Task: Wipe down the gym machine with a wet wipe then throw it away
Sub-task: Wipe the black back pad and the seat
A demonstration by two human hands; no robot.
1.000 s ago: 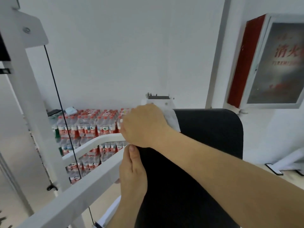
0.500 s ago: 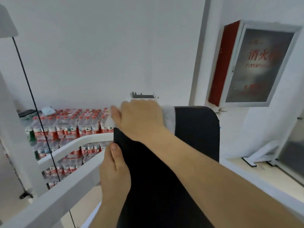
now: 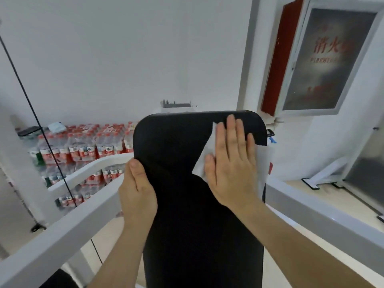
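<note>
Wet wipe (image 3: pixel 204 154) sits flat on the upper right of the black back pad (image 3: pixel 176 163) in the head view, pinned under the right hand (image 3: pixel 230 163). From here I see that hand's fingers straight and spread, palm pressing the wipe down. The left hand (image 3: pixel 137 188) holds the pad's left edge, thumb on the front. Its other fingers are hidden behind, probably curled round. Stacked water bottles (image 3: pixel 83 146) line the wall beyond the white frame bar (image 3: pixel 62 235), and a red fire cabinet (image 3: pixel 324 59) hangs at upper right.
</note>
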